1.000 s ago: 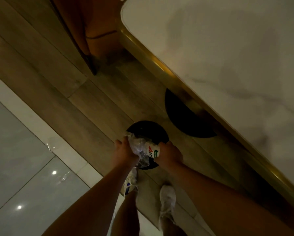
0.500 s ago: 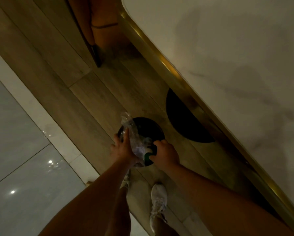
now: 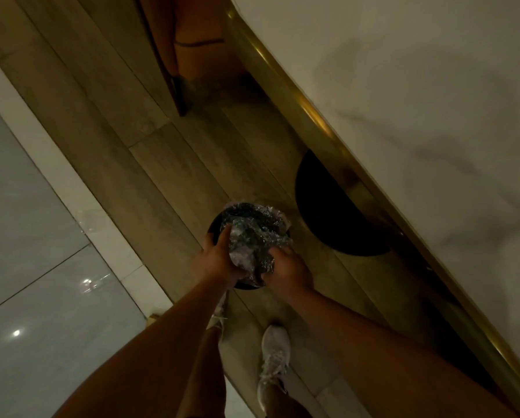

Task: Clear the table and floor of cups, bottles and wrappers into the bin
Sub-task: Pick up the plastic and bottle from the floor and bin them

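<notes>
A round black bin (image 3: 215, 229) stands on the wooden floor just ahead of my feet. Crumpled clear plastic wrapping (image 3: 254, 233) fills its mouth and spreads over the rim. My left hand (image 3: 218, 260) presses on the left side of the plastic, fingers spread over it. My right hand (image 3: 286, 271) grips the plastic at its near right edge. The labelled bottle seen earlier is hidden under the plastic.
A white marble table (image 3: 418, 101) with a gold edge (image 3: 310, 116) runs along the right. Its black round base (image 3: 328, 212) sits on the floor right of the bin. An orange chair (image 3: 189, 49) stands further ahead. Glossy grey tiles (image 3: 32, 251) lie to the left.
Both hands have pushed the plastic bundle down into the bin. The green-labelled bottle is no longer visible, and the plastic has spread out over the opening.
</notes>
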The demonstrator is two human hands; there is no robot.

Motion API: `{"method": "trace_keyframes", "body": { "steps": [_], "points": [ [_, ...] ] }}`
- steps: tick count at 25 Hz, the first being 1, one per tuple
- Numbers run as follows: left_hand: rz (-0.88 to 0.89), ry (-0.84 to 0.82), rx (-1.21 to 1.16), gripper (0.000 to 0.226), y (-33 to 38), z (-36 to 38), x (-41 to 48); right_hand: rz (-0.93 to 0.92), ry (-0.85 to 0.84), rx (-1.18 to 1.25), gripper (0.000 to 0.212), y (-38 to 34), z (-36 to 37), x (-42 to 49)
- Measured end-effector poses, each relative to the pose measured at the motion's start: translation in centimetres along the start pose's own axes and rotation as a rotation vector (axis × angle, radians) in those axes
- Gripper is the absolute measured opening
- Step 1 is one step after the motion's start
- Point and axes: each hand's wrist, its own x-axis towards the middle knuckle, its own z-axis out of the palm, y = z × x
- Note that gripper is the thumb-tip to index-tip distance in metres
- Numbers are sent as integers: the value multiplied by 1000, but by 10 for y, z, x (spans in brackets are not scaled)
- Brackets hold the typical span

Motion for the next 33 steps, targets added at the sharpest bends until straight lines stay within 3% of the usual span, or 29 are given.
{"method": "trace_keyframes", "body": {
  "steps": [6,9,13,19,26,33],
  "points": [
    [65,25,29,73,-11,12,10,-94,-54,-10,65,3,25,36],
    [84,97,37,69,-31,25,32,-131,-135,-156,69,-1,56,82],
    [85,278,66,71,-85,44,51,-71,-227,-179,57,0,98,134],
    [56,291,53,72,-126,91,58,-39,-245,-255,52,-1,128,174],
    [-59,285,14,78,-127,86,23,-72,-11,-171,63,-14,102,130],
    [-236,293,-11,74,-110,58,-74,-163,-48,-189,62,-24,56,35]
  ]
}}
